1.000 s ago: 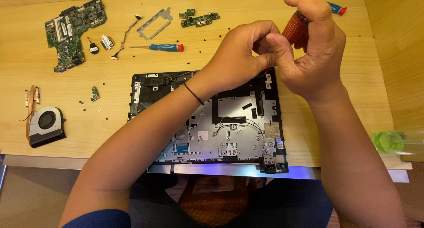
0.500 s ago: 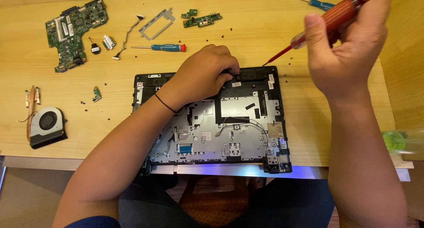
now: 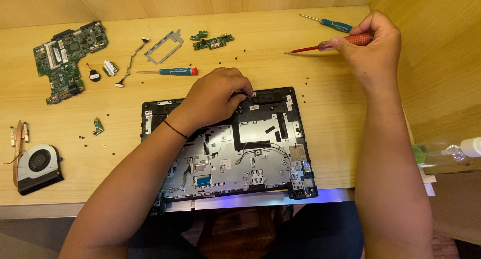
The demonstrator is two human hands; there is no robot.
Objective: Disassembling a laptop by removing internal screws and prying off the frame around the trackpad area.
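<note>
Two hands were engaged; left hand pinched a small part at the far edge of the opened laptop chassis; right hand gripped the red screwdriver far right; a steady pinch seemed advisable.

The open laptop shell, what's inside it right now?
Inside the laptop shell a grey metal plate, thin wires and black patches show. The left hand and forearm cover its upper left part, so what the fingertips pinch there stays hidden.
</note>
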